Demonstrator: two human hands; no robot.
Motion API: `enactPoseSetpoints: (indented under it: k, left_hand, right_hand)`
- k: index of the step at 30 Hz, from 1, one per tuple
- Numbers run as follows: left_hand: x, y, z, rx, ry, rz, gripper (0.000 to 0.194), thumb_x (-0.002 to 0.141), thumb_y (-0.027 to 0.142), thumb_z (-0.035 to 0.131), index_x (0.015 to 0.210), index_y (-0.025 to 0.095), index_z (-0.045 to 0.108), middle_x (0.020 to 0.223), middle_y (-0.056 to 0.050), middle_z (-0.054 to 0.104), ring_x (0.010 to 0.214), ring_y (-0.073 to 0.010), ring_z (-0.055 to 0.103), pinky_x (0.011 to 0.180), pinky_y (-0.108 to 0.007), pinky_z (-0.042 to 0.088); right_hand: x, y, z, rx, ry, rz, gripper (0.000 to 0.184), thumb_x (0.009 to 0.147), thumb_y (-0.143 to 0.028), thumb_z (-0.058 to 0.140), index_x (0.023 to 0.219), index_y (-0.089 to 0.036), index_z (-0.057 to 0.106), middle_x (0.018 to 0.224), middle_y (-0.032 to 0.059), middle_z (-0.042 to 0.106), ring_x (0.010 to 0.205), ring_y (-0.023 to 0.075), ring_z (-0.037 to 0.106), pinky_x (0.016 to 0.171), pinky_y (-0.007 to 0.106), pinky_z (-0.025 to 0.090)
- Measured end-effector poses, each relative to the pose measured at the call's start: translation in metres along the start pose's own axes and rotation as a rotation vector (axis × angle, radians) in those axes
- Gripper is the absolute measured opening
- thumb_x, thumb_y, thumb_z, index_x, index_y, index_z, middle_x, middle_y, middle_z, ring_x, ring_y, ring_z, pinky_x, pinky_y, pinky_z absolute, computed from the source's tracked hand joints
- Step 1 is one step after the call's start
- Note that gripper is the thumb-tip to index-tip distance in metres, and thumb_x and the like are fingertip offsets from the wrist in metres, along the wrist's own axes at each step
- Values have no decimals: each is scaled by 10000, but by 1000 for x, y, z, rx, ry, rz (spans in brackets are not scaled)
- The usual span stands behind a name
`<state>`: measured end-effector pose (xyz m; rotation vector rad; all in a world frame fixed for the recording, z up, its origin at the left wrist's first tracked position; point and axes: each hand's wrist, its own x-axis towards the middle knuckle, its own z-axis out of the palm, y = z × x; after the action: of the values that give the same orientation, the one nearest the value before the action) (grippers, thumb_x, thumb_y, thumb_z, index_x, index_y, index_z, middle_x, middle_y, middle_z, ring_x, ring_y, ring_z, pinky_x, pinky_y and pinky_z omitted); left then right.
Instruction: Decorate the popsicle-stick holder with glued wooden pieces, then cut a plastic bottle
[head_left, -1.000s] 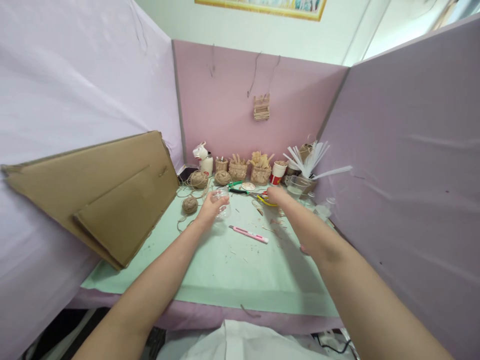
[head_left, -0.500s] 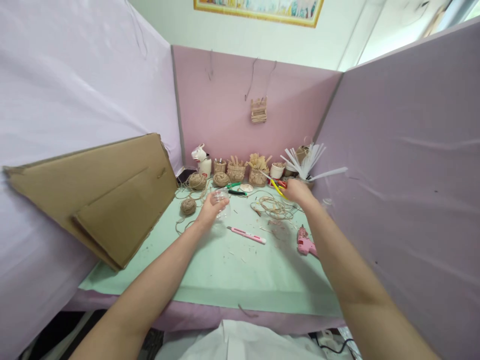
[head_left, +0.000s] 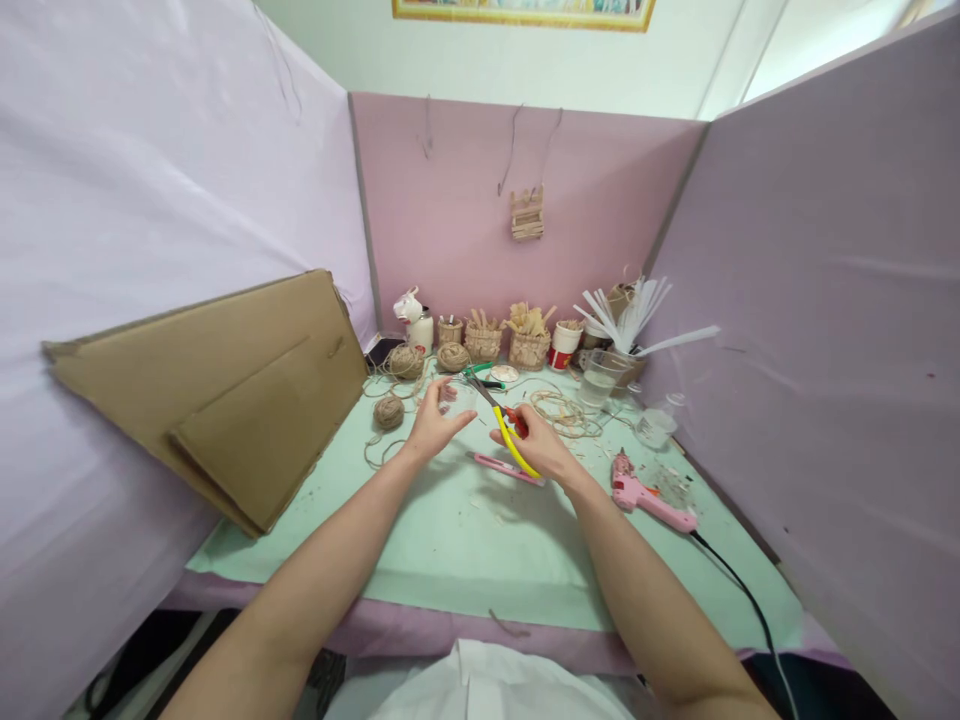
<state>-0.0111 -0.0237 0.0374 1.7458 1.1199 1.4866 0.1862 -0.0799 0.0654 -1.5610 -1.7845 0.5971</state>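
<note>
My left hand (head_left: 437, 422) curves around a clear ridged plastic container (head_left: 461, 400), its thumb reaching to the right. The container is so see-through that its outline is hard to make out. In my right hand (head_left: 538, 445) is a pair of scissors (head_left: 501, 418) with yellow and red handles. Their blades point up and left, close to the container; whether they touch it I cannot tell. A pink utility knife (head_left: 504, 467) lies on the table under the scissors, partly hidden by them.
A pink glue gun (head_left: 637, 496) with a black cord lies at the right. Twine balls (head_left: 388, 412), a loose twine coil (head_left: 559, 412), green-handled pliers (head_left: 477, 371), plastic cups (head_left: 600, 380) and stick-filled baskets (head_left: 529, 350) stand behind. Cardboard (head_left: 225, 400) leans at the left.
My right hand has brought the scissors left and nearer, from the back right to beside my left hand. The left hand's thumb has spread out; the camera view has shifted slightly.
</note>
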Motion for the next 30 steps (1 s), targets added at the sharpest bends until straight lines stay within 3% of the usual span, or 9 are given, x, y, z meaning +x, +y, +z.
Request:
enactPoseSetpoints:
  k: [7, 14, 30]
  left_hand:
    - [-1, -5, 1, 160, -19, 75, 645, 650, 337, 790, 1222, 221, 516, 1115, -72, 553, 1054, -222, 540, 923, -385, 436]
    - [-3, -7, 0, 291, -23, 245, 585, 697, 324, 760, 1207, 217, 496, 1106, -64, 538, 1012, -216, 527, 939, -383, 422]
    - [-4, -1, -2, 255, -70, 193, 575, 699, 313, 750, 1212, 220, 508, 1103, -65, 535, 997, -213, 521, 937, -370, 417]
  right_hand:
    - [-2, 11, -4, -104, -5, 13, 439, 676, -611, 633, 787, -232, 443, 723, -43, 523, 617, 133, 444, 566, 248, 302]
    - [-3, 11, -2, -139, -22, 5, 449, 692, -633, 613, 751, -238, 407, 671, -54, 496, 592, 132, 434, 548, 248, 287]
    - [-3, 17, -1, -137, 11, -34, 443, 722, -605, 615, 659, -230, 387, 614, -49, 461, 564, 125, 391, 534, 248, 259]
